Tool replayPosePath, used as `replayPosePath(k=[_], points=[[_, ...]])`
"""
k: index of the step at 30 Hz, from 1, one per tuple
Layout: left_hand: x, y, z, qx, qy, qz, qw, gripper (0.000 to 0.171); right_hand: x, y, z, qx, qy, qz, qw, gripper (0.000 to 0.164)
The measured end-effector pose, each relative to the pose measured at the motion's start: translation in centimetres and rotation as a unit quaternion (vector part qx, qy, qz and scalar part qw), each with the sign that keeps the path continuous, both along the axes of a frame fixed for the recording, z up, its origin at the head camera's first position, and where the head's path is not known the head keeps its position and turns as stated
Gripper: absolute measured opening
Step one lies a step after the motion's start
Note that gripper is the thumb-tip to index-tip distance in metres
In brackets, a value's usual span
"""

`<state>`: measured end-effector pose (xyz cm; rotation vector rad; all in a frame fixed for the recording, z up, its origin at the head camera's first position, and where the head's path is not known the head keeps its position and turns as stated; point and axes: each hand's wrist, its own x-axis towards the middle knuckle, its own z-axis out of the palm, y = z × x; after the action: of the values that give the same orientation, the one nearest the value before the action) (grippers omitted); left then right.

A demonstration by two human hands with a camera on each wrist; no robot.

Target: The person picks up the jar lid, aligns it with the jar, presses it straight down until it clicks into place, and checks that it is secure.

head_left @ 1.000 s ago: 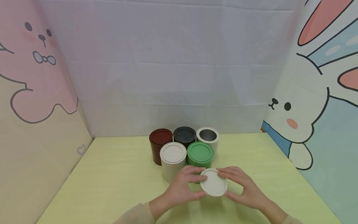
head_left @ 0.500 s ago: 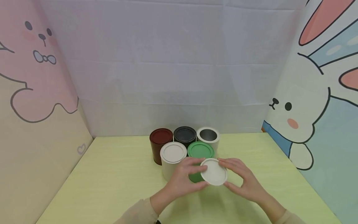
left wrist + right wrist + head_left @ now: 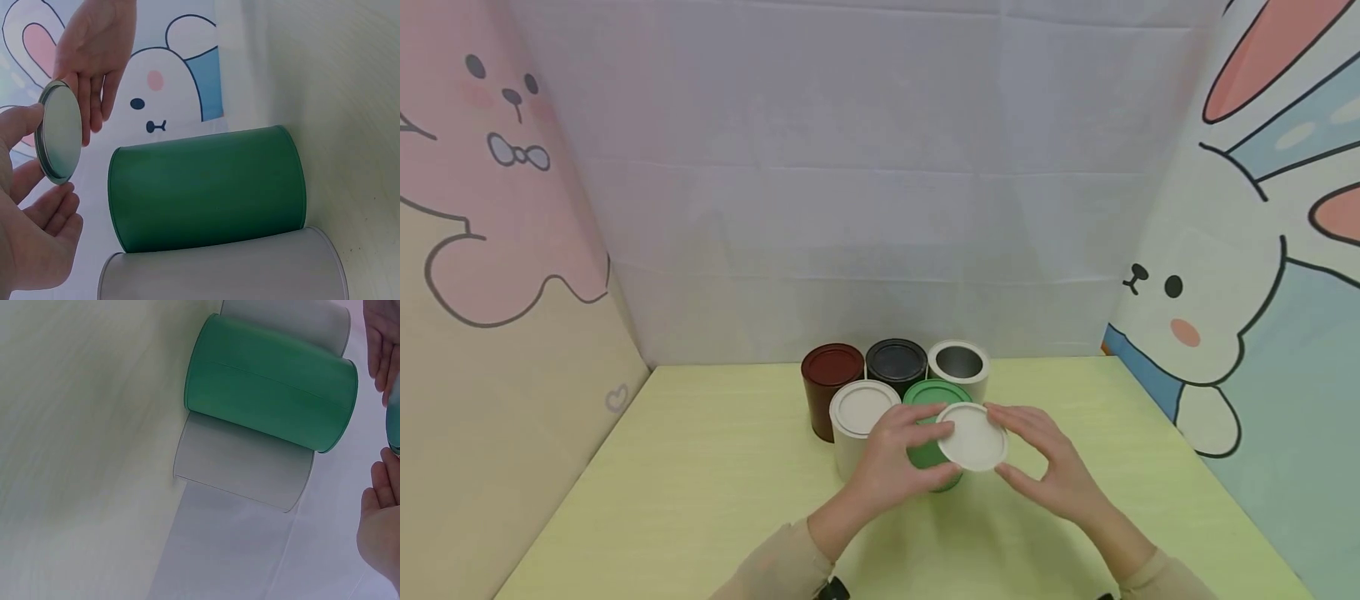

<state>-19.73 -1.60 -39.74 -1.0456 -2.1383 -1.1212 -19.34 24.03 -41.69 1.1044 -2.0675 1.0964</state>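
A round white lid (image 3: 973, 437) is held up between both hands, in front of the green can (image 3: 934, 392). My left hand (image 3: 901, 454) pinches its left edge between thumb and fingers, and my right hand (image 3: 1051, 467) grips the right edge the same way. In the left wrist view the lid (image 3: 61, 134) shows a metallic underside with a raised rim, raised above the table beside the green can's lidded end. At the back right stands a white can (image 3: 959, 367) with its dark metal inside showing and no lid on it.
Left of the green can stands a lidded white can (image 3: 865, 408). Behind are a dark red can (image 3: 832, 367) and a black can (image 3: 896, 360), both lidded. All stand close together on the yellow-green table (image 3: 715, 483), near the pale back curtain (image 3: 850, 183).
Both hands have raised the white lid and carried it forward, so it now overlaps the green can in the head view. The cans have stayed where they were.
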Motion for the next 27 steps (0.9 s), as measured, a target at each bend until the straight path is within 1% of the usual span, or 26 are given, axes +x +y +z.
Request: replayPosePath(k=[4,7,13,16,18,21,25,27], points=[[-0.4,0.2,0.7,-0.014,-0.016,0.020,0.9996,0.047,-0.5,0.0,0.5,0.005,-0.012,-0.011,1.000,0.069],[-0.9,0.5,1.1,-0.025,-0.031,0.033,0.9987,0.047,-1.1,0.0,0.8,0.012,-0.009,-0.020,1.000,0.068],[-2.2,0.9,2.1,-0.051,-0.051,0.048,0.9963,0.047,-2.5,0.2,1.5,0.021,-0.003,-0.039,0.999,0.068],[-3.1,1.0,3.1,-0.078,-0.073,0.049,0.9931,0.047,-3.3,0.2,2.0,0.026,0.004,-0.052,0.998,0.070],[-3.8,1.1,3.9,-0.099,-0.097,0.049,0.9891,0.047,-3.9,0.3,2.3,0.029,0.003,-0.062,0.998,0.069],[-5.1,1.3,4.8,-0.130,-0.125,0.050,0.9823,0.049,-4.8,0.5,2.9,0.034,-0.015,-0.073,0.997,0.065],[-6.8,1.7,5.5,-0.146,-0.155,0.050,0.9758,0.051,-6.2,0.9,3.6,0.043,-0.037,-0.080,0.995,0.059],[-7.6,1.9,5.7,-0.143,-0.173,0.049,0.9733,0.052,-6.9,1.1,3.9,0.048,-0.048,-0.081,0.994,0.059]])
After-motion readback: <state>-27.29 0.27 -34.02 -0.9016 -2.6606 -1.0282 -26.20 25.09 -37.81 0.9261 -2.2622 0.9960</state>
